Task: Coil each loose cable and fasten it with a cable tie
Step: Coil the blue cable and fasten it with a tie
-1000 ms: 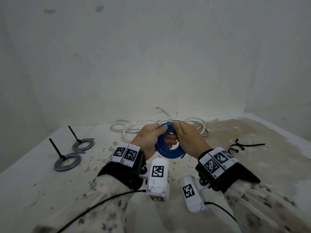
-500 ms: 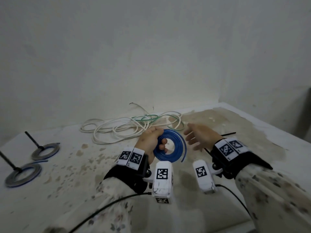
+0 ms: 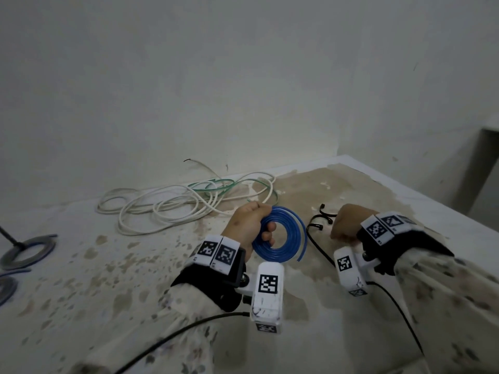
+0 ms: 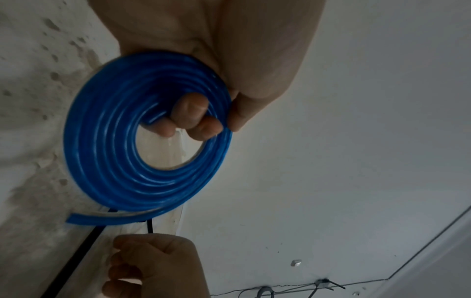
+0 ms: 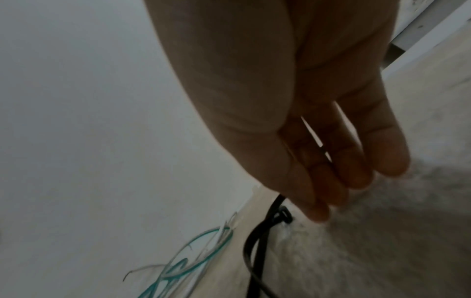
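White stained table [image 3: 81,279], set into a corner of bare white walls [image 3: 243,76].

Left grip [image 3: 248,225]: closed round the blue cable coil [image 3: 283,233]. Fingers go through the centre hole and the thumb is on the outer side; the left wrist view shows fingertips [image 4: 188,115] curled over the inner turns. The coil [image 4: 127,161] is several flat turns, held up off the table, roughly on edge. Its free end [image 3: 302,255] sticks out loose at the near-right side and is not fastened.

Right grip [image 3: 347,225]: right of the coil, low over the table, right at the black cable ties [image 3: 321,215]. In the head view it looks curled. In the right wrist view the fingers [image 5: 318,181] are bunched and fairly straight, with tips just beside a tie head [image 5: 280,214]. Can't tell if it has a tie pinched or is only touching.

A long black strand [image 3: 316,247] lies on the table between the coil and the right grip.

Beyond the coil, to the left: a loose tangle of white cables [image 3: 162,206] against the wall, with a green cable [image 3: 216,184] mixed in on the coil side.

Far left of the coil, at the frame edge: two grey coils [image 3: 27,249], [image 3: 5,288] lying flat. The nearer-to-wall one has a black tie tail sticking up.

Near side of the coil: a white tagged camera box on each wrist [image 3: 267,290], [image 3: 348,268], plus black straps and patterned sleeves.
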